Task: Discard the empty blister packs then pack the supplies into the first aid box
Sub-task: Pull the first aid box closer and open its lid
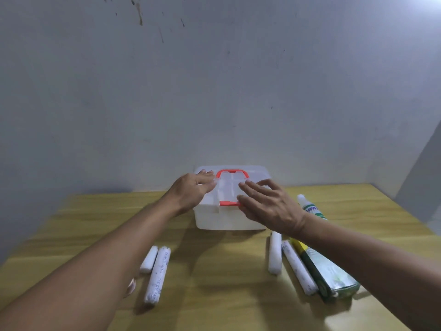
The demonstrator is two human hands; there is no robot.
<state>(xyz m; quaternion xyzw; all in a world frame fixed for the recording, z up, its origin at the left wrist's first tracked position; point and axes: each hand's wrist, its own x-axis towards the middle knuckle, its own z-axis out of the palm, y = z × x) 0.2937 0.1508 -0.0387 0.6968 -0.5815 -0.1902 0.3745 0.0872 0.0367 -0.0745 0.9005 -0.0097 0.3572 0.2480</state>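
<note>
A translucent white first aid box (222,218) with a red handle (232,173) and a red front latch (229,203) stands shut at the back middle of the table. My left hand (191,191) rests on the lid's left side, fingers spread. My right hand (267,204) hovers over the lid's right front corner, fingers apart, holding nothing. White bandage rolls lie in front: a short roll (149,259) and a long roll (158,274) at the left, two more rolls (275,253) (298,266) at the right. No blister packs are in view.
A yellow wooden table (214,295) stands against a grey wall. A white and green tube (310,207) lies right of the box, partly under my right forearm. A green and white packet (327,273) lies beside the right rolls. A small pale object (131,286) peeks from under my left forearm.
</note>
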